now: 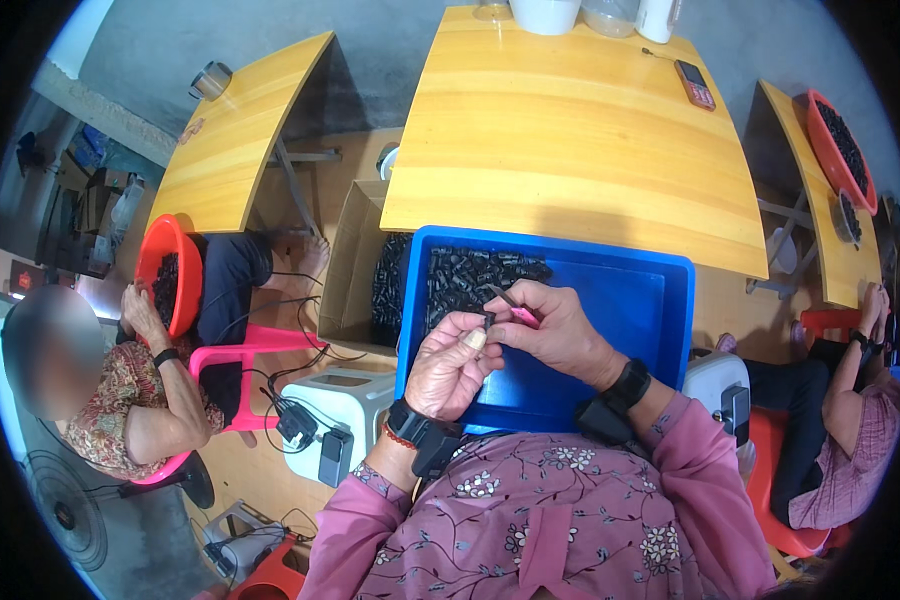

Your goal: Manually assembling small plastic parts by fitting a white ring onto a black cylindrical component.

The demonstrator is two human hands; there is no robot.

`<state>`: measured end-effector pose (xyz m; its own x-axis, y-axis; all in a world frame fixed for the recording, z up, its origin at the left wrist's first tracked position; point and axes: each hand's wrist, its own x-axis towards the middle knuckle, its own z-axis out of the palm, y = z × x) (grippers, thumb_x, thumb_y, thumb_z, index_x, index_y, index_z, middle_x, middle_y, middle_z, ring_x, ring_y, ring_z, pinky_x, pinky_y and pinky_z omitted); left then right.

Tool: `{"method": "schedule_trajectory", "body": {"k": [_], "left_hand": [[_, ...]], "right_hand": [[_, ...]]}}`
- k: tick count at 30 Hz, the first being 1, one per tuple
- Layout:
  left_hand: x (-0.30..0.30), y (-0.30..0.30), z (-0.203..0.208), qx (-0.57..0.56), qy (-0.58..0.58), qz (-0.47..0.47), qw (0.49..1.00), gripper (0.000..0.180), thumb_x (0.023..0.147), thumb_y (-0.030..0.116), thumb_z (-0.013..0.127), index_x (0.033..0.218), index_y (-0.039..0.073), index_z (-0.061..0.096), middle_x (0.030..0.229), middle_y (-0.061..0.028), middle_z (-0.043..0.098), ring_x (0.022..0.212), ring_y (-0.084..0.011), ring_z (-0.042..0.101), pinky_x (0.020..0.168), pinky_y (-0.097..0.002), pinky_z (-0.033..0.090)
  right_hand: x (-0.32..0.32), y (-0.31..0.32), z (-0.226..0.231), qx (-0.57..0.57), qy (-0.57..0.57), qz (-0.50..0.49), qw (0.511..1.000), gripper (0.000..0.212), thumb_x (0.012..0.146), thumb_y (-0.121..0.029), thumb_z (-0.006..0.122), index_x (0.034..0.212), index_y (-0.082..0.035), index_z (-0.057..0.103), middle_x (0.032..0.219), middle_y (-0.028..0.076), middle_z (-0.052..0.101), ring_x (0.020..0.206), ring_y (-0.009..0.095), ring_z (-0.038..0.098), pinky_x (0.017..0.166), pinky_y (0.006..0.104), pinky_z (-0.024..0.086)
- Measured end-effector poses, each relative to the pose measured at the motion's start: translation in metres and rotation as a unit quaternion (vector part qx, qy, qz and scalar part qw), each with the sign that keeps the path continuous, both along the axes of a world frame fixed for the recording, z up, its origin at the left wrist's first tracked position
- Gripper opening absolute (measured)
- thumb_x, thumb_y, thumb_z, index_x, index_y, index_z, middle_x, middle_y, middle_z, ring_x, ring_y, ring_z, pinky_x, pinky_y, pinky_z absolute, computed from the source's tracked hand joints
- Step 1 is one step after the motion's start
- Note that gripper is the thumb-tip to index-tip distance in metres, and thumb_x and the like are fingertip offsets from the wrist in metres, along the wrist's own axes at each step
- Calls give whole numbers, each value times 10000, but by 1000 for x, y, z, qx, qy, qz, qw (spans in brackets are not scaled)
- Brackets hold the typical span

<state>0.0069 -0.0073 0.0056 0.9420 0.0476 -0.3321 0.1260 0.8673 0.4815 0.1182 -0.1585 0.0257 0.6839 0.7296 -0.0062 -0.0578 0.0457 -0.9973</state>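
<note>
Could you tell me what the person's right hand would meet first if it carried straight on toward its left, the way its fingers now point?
Most likely the left hand: the right hand points at it, the fingertips nearly meeting around a small dark part. Depth is hard to judge.

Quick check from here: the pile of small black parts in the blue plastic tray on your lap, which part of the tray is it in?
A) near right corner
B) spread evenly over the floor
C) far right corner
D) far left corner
D: the small black parts are heaped in the far left corner of the blue plastic tray, whose right side is bare.
</note>
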Motion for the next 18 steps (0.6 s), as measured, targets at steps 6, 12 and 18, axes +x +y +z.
{"method": "schedule_trajectory", "body": {"k": [6,12,18], "left_hand": [[-3,3,-7,-12,3,-26,1000,135,945,40,575,1079,37,593,983,-120,671,838,-213,683,742,-379,594],[-4,5,-5,-14,25,-43,999,147,944,40,574,1088,32,601,954,-111,676,845,-227,689,732,-376,596],[-4,8,-13,-74,-6,-15,997,139,938,32,572,1075,34,597,994,-119,665,884,-228,674,805,-382,579]], "right_hand": [[0,-2,3,-35,-24,0,999,155,841,-95,727,958,-9,675,781,0,651,728,34,555,656,210,484],[4,-4,1,-45,-35,15,998,167,849,-100,709,982,-2,683,773,6,658,731,36,569,659,213,489],[4,-4,9,-5,14,-7,1000,175,902,-108,662,1037,3,677,832,23,673,765,63,602,687,239,502]]}}
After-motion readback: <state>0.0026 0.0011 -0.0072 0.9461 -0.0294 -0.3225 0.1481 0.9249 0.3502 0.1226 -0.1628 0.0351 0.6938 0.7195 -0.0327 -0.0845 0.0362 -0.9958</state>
